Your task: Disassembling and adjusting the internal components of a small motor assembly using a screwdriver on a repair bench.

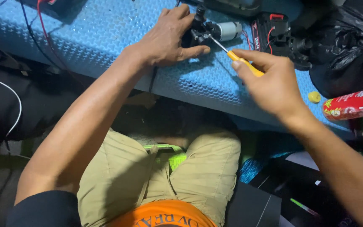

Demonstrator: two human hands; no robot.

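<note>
A: What is seen of the desk (106, 46)?

B: A blue mat with a raised, pebbled pattern is laid over it. Its near edge is run slantwise from upper left to lower right, above khaki-clad knees. Open room is left on the mat's left part; the right part is crowded.

A: By what?

B: A crumpled, glossy black bag (349, 46) is set at the far right, and a red cylindrical can (351, 104) is laid on its side just at the desk's edge. A black boxy part (274, 35) with red wires is placed near the bag.

A: And the hands?

B: The left hand (169, 40) is clamped on a black motor unit (206, 31), whose smooth silver cylinder is left showing to the right. The right hand (274, 80) is closed around a screwdriver (236, 56) with a yellow plastic handle; its thin steel shaft is pointed into the unit.

A: Anything smaller?

B: A round yellow cap (314, 97) is seen beside the can.
</note>
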